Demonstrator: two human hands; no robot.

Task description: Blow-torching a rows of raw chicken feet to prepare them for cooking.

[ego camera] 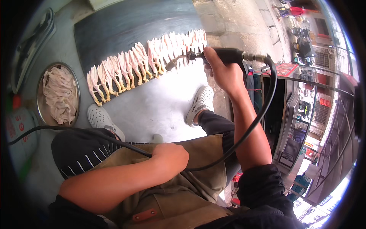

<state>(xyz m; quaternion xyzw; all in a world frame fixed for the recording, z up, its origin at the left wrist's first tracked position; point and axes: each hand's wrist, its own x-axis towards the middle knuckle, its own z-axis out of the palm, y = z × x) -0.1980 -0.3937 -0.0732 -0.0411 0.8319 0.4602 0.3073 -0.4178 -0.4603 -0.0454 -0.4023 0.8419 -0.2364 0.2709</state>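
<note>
My right hand (223,73) grips the black handle of a gas torch (228,55). Its bent metal nozzle (171,64) points down beside the lower ends of chicken feet (123,70) laid side by side in a long row. Bright glare covers the floor near the nozzle, and I cannot tell a flame there. Under the row lies a dark board (131,23). In front of my apron, my left hand (171,156) is closed around the black rubber hose (254,123), which loops up to the torch's rear fitting; its fingers are mostly hidden.
On the left, a round metal bowl (40,107) holds a pile of pale chicken feet (60,94). A gas cylinder (24,134) stands near it, where the hose runs. My clogs (100,117) flank the board's near edge. A metal-framed cart (286,114) stands right.
</note>
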